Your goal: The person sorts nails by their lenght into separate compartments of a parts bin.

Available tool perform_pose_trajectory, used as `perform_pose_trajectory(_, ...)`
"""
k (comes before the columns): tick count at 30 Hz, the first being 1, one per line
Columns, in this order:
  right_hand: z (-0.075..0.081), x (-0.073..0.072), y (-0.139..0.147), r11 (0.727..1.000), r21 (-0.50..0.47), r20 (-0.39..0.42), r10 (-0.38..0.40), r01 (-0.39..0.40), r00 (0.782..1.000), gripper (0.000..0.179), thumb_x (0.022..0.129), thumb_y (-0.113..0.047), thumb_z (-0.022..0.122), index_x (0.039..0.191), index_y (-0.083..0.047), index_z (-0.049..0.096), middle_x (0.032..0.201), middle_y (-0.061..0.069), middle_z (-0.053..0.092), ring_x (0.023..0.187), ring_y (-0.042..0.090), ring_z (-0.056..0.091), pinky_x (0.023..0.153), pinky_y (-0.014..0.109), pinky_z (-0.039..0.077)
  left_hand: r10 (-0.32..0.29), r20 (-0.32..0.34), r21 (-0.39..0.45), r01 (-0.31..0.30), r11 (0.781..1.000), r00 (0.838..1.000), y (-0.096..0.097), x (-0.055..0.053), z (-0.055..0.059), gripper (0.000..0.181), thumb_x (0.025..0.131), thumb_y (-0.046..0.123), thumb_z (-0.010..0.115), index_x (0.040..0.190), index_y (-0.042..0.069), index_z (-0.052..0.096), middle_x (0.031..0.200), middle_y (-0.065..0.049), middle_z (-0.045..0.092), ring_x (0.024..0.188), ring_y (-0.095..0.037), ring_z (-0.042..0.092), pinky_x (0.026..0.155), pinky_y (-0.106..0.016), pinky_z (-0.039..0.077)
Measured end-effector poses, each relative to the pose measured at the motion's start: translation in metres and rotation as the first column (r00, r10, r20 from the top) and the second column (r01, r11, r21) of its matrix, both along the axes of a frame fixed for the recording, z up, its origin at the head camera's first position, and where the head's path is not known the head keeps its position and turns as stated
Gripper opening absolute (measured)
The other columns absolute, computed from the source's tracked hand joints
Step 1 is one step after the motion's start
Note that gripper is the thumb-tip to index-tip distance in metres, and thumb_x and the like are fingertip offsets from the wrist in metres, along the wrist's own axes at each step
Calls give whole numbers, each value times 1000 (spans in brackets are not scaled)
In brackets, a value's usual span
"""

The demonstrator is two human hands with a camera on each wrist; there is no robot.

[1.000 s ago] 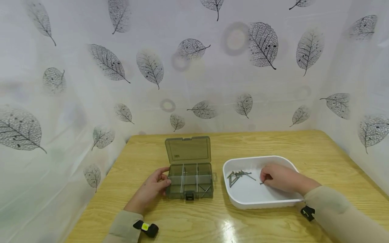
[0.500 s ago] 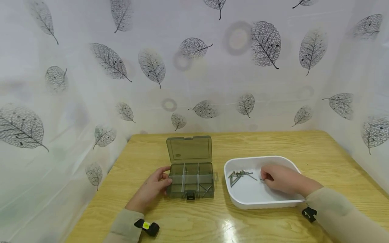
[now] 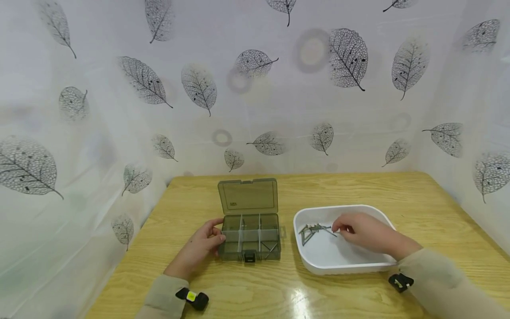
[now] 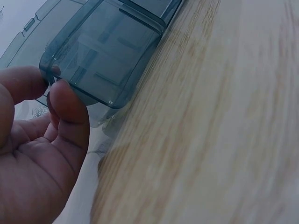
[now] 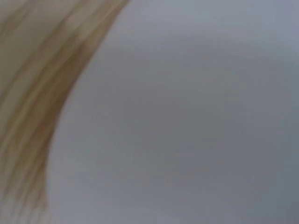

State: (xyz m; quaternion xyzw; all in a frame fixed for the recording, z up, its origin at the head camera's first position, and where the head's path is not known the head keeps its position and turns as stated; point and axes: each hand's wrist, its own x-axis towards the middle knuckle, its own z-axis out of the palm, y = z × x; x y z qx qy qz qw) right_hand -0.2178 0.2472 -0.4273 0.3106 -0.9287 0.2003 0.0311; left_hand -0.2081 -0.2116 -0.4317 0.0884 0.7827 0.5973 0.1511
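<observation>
My left hand [image 3: 199, 246] pinches the left edge of a smoky, see-through compartment box [image 3: 249, 237], its lid raised at the back. In the left wrist view, the thumb and a finger [image 4: 70, 109] grip the corner of that box [image 4: 107, 56]. A few thin metal nails [image 3: 269, 249] lie crossed in its front right compartment. Inside a white tray [image 3: 338, 259], my right hand [image 3: 364, 232] has thumb and forefinger together beside a small pile of nails [image 3: 312, 230]. A tiny metal tip shows at the fingertips; the rest is hidden. The right wrist view holds only blurred white tray [image 5: 177, 116].
Box and tray stand side by side on a wood-grain table [image 3: 255, 288], with a narrow gap between them. A pale curtain with leaf prints [image 3: 279, 102] hangs behind and along both sides. Each sleeve cuff carries a black strap [image 3: 193, 299].
My right hand has shifted a little left within the tray, closer to the nail pile, and its fingers reach out more. The left hand and the box stay put.
</observation>
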Motion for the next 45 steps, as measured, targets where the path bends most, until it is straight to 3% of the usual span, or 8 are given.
perform_pose_trajectory(6, 14, 11, -16, 998, -69, -17, 2, -3, 1000, 17, 86, -9, 64, 97, -21, 69, 83, -14, 60, 73, 0, 51, 64, 21, 46, 15, -2, 2, -15, 1000, 1000, -4, -10, -21, 54, 95, 11, 55, 143, 9, 30, 100, -15, 48, 65, -22, 50, 61, -37, 51)
perform_pose_trajectory(10, 21, 17, -29, 994, -112, 8, 2, -1, 1000, 17, 89, -13, 64, 101, -23, 68, 88, -15, 59, 74, 1, 51, 63, 22, 46, 20, -14, -8, -21, 1000, 1000, -6, -12, -27, 54, 95, 15, 56, 143, 12, 32, 101, -15, 48, 66, -22, 50, 61, -37, 52)
perform_pose_trajectory(17, 27, 23, -62, 988, -156, 28, 13, -9, 1000, 17, 90, -14, 62, 104, -23, 68, 89, -14, 59, 74, 2, 51, 62, 22, 46, 35, -8, -10, -35, 999, 999, -7, -12, -27, 51, 95, 16, 56, 141, 16, 34, 102, -15, 48, 66, -23, 51, 62, -39, 52)
perform_pose_trajectory(27, 32, 30, -103, 990, -142, -36, 22, -26, 999, 16, 92, -18, 59, 104, -24, 67, 89, -15, 59, 74, -1, 51, 63, 21, 47, 26, 8, 1, -26, 1000, 1000, -6, -11, -27, 52, 95, 16, 55, 142, 14, 33, 102, -16, 48, 66, -22, 51, 62, -39, 52)
perform_pose_trajectory(37, 34, 34, -140, 994, -103, -93, -38, 28, 995, 17, 90, -17, 60, 102, -23, 69, 80, -20, 52, 65, 2, 45, 58, 21, 43, 14, 9, -1, -14, 1000, 1000, -4, -11, -27, 52, 95, 14, 55, 142, 13, 33, 101, -16, 48, 66, -22, 50, 62, -40, 52)
perform_pose_trajectory(45, 37, 24, -173, 987, -86, -65, -139, 134, 988, 20, 92, -18, 55, 105, -19, 70, 94, -10, 61, 72, 2, 51, 57, 21, 45, 25, 15, 7, -25, 1000, 1000, -7, -13, -27, 54, 94, 17, 58, 142, 13, 33, 103, -16, 49, 69, -24, 52, 62, -40, 52)
